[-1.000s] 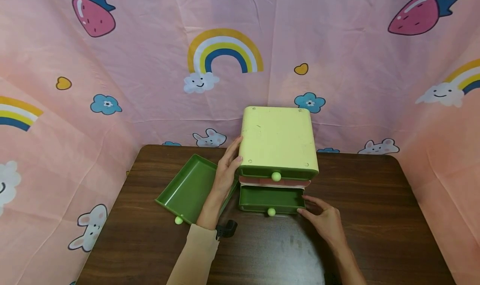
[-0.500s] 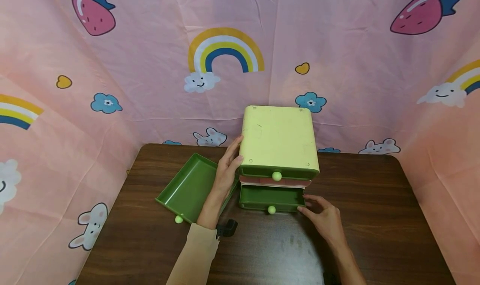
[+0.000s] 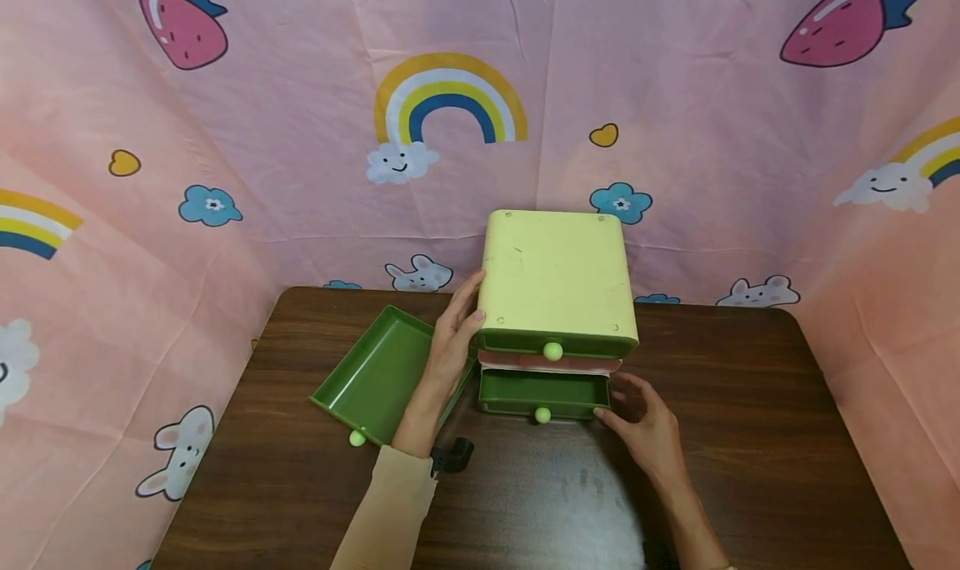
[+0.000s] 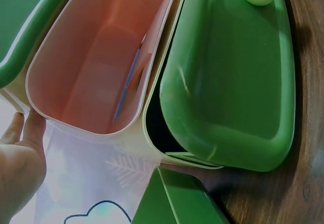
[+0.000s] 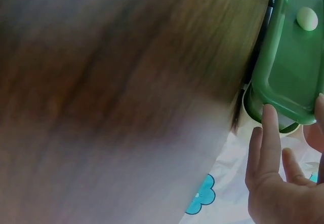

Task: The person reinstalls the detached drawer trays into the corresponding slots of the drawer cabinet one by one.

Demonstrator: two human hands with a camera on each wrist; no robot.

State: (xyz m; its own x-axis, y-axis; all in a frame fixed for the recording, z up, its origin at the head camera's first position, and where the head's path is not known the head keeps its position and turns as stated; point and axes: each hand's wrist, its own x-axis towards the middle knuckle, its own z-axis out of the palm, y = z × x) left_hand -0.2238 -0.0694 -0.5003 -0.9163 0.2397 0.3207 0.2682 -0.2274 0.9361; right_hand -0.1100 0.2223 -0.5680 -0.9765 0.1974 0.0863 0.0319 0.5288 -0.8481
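A pale yellow mini drawer cabinet (image 3: 555, 274) stands on the table. My left hand (image 3: 448, 345) rests against its left side, fingers extended. The bottom green drawer (image 3: 512, 405) sticks out part way, showing a bare inside and a round light-green knob (image 3: 542, 415). At that drawer's front right corner, my right hand (image 3: 651, 430) touches with the thumb, its other fingers loosely extended beside the cabinet. The top green drawer (image 3: 517, 342) sits in its slot. Between the two, the left wrist view shows a pink-lined middle compartment (image 4: 88, 82) with a thin blue strip (image 4: 126, 84) inside.
A loose green drawer (image 3: 375, 378) lies tilted on the table left of the cabinet, partly behind my left forearm. The dark wooden table (image 3: 750, 437) meets a pink patterned cloth (image 3: 315, 137) at the back and sides.
The bottom drawer has slid slightly inward. My right hand has moved forward with it, and its fingers have loosened from the drawer's side. The left hand stays on the cabinet.
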